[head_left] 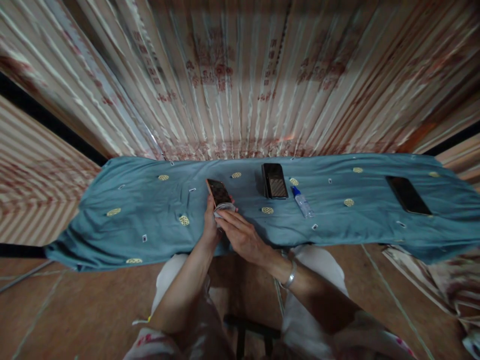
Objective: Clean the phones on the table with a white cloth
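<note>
fingers of left hand (210,225) clasp phone (219,192) from below, long axis pointing away; right hand (242,235) fingers press pale cloth (224,208) on its near end.

Other things on my blue cloth (131,210)
A dark phone (275,180) beside a small bottle (302,202); another phone (408,194) far right.

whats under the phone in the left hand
The phone, held in the left hand, sits over the blue cloth. The right hand presses a small white wipe on its lower end, hiding that part.
</note>
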`<action>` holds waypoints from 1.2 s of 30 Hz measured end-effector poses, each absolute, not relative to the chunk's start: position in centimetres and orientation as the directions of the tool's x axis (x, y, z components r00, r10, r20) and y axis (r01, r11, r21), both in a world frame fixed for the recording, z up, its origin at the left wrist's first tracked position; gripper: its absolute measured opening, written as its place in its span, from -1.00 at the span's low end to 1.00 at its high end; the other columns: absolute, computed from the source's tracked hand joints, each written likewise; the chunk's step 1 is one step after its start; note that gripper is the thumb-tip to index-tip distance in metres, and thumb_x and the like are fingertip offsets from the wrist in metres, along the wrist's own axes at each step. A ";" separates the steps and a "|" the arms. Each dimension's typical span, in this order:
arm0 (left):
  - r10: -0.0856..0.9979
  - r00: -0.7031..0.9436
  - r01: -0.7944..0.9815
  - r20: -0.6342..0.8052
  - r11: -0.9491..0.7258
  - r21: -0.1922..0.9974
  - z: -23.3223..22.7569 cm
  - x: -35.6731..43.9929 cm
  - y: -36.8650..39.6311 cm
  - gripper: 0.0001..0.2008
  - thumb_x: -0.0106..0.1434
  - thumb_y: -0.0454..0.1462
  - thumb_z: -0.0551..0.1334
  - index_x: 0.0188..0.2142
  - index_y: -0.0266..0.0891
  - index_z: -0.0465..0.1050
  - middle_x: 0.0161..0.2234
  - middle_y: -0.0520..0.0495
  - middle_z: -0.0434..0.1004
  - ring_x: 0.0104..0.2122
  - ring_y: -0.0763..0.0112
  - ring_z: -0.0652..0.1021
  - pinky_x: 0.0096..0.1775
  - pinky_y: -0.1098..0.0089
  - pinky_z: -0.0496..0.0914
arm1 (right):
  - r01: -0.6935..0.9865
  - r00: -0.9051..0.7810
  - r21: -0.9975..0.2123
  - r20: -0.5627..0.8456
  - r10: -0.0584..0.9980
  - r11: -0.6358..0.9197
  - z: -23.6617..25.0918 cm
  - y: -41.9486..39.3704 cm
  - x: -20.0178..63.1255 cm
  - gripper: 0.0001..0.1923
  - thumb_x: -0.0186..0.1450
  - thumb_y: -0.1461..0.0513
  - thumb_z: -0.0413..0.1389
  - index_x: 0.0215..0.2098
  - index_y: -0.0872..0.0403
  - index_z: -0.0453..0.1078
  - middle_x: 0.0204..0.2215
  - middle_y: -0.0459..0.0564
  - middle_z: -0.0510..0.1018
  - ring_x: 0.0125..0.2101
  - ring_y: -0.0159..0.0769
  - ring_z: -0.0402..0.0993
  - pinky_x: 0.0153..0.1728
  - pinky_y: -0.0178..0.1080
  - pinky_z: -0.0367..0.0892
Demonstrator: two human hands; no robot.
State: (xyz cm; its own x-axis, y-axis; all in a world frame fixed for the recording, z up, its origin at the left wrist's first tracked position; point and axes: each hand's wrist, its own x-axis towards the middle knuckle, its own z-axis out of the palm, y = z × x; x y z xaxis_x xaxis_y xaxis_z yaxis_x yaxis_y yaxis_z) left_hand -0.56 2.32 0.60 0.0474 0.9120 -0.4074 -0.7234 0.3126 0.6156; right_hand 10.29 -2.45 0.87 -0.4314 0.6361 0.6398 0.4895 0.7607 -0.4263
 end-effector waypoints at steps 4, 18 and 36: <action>0.898 0.097 -0.742 -0.430 0.353 0.570 0.9 -0.4 2.3 -0.52 0.39 -0.07 -0.08 -0.30 -0.29 0.54 -0.41 -0.09 0.60 -0.48 0.41 0.56 -0.25 0.36 0.50 | 0.548 -0.513 -0.277 0.633 0.579 0.789 1.4 -2.2 10.7 -0.60 0.38 0.40 -0.13 0.14 0.20 0.31 0.05 0.17 0.47 0.14 -0.20 0.33 0.17 -0.12 0.33; 0.944 0.035 -0.746 -0.329 0.244 0.620 2.0 -2.2 3.5 -0.62 0.33 -0.16 -0.01 -0.25 -0.35 0.51 -0.39 -0.17 0.63 -0.20 0.23 0.62 -0.13 0.29 0.48 | 0.563 -0.456 -0.306 0.660 0.597 0.768 0.8 -1.4 11.7 -0.61 0.37 0.37 -0.03 0.15 0.13 0.32 0.04 0.13 0.49 0.10 -0.21 0.35 0.13 -0.12 0.38; 0.971 0.039 -0.729 -0.235 0.189 0.658 5.1 -2.4 1.5 -0.54 0.34 -0.10 -0.01 0.02 -0.35 0.43 -0.22 -0.21 0.63 -0.13 0.19 0.60 -0.08 0.22 0.45 | 0.087 -0.128 -0.924 0.361 0.924 0.373 -0.6 -0.8 11.1 -0.63 0.29 0.19 0.13 0.07 -0.01 0.42 0.13 0.09 0.43 0.12 -0.21 0.39 0.09 -0.11 0.36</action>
